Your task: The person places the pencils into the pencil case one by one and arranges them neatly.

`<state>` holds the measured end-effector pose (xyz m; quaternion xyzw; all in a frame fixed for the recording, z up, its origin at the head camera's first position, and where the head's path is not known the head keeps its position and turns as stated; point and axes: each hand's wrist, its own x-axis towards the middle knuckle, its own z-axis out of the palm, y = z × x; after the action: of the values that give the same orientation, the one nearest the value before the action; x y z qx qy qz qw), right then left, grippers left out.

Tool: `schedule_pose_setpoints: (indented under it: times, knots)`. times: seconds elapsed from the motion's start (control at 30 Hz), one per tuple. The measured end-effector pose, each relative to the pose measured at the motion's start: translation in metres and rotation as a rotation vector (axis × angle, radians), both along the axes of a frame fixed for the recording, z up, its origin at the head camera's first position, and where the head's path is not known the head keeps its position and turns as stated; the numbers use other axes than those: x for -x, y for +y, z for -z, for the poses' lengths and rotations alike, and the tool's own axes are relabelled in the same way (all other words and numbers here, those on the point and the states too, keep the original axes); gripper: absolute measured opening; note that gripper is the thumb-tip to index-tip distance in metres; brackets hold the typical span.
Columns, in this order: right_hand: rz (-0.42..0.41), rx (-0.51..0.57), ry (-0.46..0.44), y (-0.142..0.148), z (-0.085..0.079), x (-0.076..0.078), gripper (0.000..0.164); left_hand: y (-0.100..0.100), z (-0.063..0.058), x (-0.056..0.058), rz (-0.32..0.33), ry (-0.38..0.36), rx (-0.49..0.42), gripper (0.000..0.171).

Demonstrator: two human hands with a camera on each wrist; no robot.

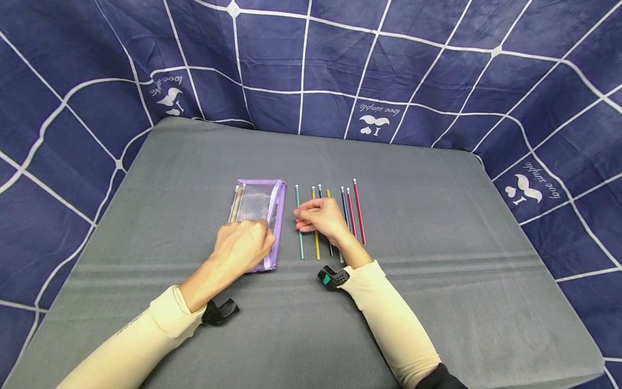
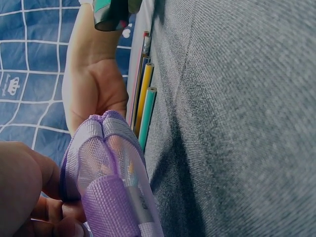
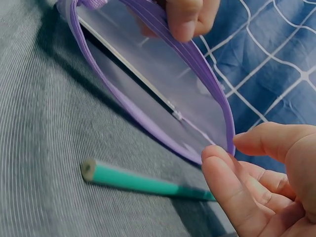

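My left hand (image 1: 243, 243) grips the open side of a clear pencil case (image 1: 257, 197) with purple trim. In the right wrist view, its thumb (image 3: 181, 24) presses on the upper zipper edge and the mouth gapes. A slim pencil (image 3: 131, 66) lies inside the case. My right hand (image 1: 320, 216) hovers over the row of pencils with loosely bent fingers and nothing visible between them. Nearest to it is a teal pencil (image 3: 138, 180), lying on the grey surface beside the case. The right hand partly covers the teal, yellow (image 1: 317, 248) and dark blue pencils.
Red pencils (image 1: 359, 213) and another dark blue pencil (image 1: 344, 202) lie to the right of the right hand. The grey cloth surface (image 1: 461, 243) has low creases along its front. A blue checked curtain (image 1: 330, 59) hangs behind and around it.
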<state>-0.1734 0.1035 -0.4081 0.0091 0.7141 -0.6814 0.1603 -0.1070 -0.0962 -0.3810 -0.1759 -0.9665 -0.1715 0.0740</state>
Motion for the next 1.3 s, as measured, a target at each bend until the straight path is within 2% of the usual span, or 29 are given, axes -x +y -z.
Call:
schedule_pose_setpoints:
  times: [0.87, 1.3]
  knots:
    - [0.075, -0.044, 0.014, 0.041, 0.001, 0.001, 0.019, -0.002, 0.001, 0.000, 0.007, 0.012, -0.010, 0.029]
    - [0.133, -0.027, 0.019, 0.064, -0.001, 0.002, 0.021, -0.001, 0.001, -0.001, 0.004, 0.014, -0.003, 0.028]
